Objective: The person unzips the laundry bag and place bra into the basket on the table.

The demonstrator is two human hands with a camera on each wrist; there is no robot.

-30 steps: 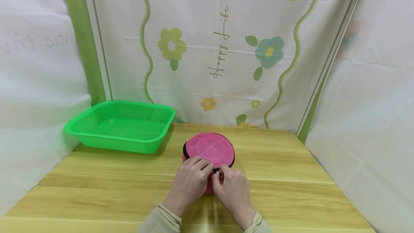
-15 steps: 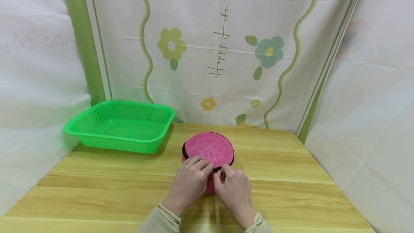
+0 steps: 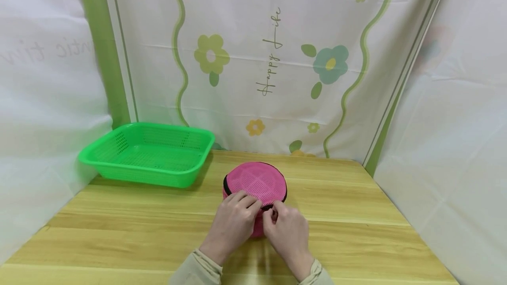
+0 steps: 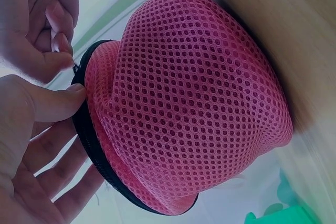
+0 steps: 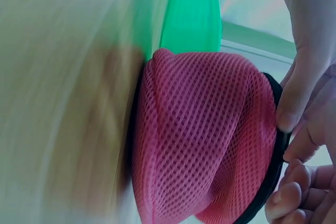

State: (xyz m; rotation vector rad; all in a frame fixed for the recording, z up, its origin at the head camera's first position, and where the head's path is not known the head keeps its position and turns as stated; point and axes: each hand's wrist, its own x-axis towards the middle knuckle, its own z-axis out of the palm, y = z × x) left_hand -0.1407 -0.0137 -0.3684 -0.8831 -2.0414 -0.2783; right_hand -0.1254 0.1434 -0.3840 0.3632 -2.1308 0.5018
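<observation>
A round pink mesh bag (image 3: 257,181) with a black zipper (image 4: 94,150) around its top rim stands on the wooden table. The left hand (image 3: 231,221) grips the near rim, its thumb laid on the zipper band and its other fingers over the lid in the left wrist view. Just right of it, the right hand (image 3: 289,232) has its fingers curled at the same rim. In the left wrist view its thumb and finger pinch the small zipper pull (image 4: 75,68). Both hands cover part of the bag's front in the head view.
A green plastic basket (image 3: 142,177) with perforated sides sits at the back left of the table (image 3: 356,250). White curtains (image 3: 245,25) with printed flowers enclose the table at the back and both sides.
The right hand has shifted slightly to the right along the zipper, showing a little more of the band between the hands. The left hand keeps its place on the rim.
</observation>
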